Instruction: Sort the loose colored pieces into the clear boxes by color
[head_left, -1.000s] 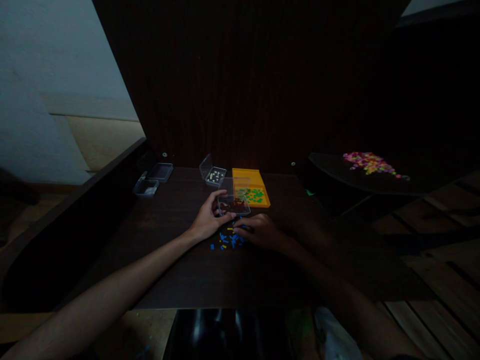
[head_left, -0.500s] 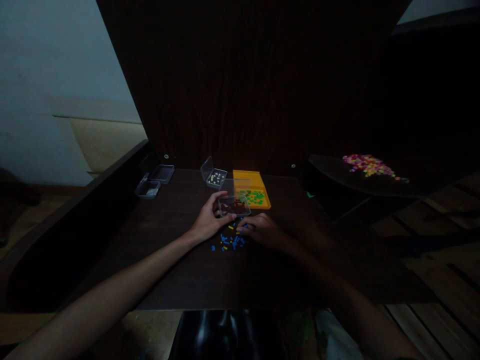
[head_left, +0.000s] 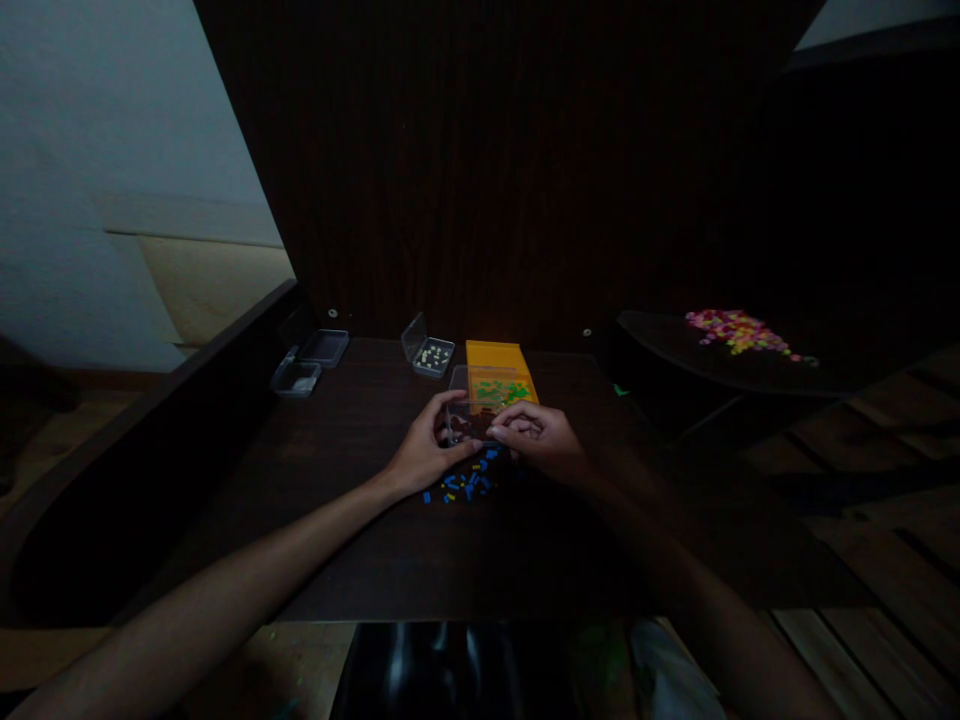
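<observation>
My left hand (head_left: 429, 445) is closed around the left side of a clear plastic box (head_left: 452, 408), its thumb along the near edge. The box's see-through lid stands raised at the back, and small dark brown pieces (head_left: 469, 424) lie inside. Over the box's right end is my right hand (head_left: 541, 438), its fingers curled and pinched together; whatever they hold is too small to make out. Just in front of the box, small blue and yellow building bricks (head_left: 469, 487) lie scattered on the dark table (head_left: 375, 570).
Behind the box stands an open orange case (head_left: 496, 355) with green pieces (head_left: 501, 391). A small clear box (head_left: 433, 357) holds pale pieces. At the left are further clear boxes (head_left: 296, 378). Pink and yellow pieces (head_left: 739, 332) are heaped on a shelf at the right.
My right hand has moved up from the loose bricks to the clear box's right end. My left hand has shifted the box slightly right and nearer.
</observation>
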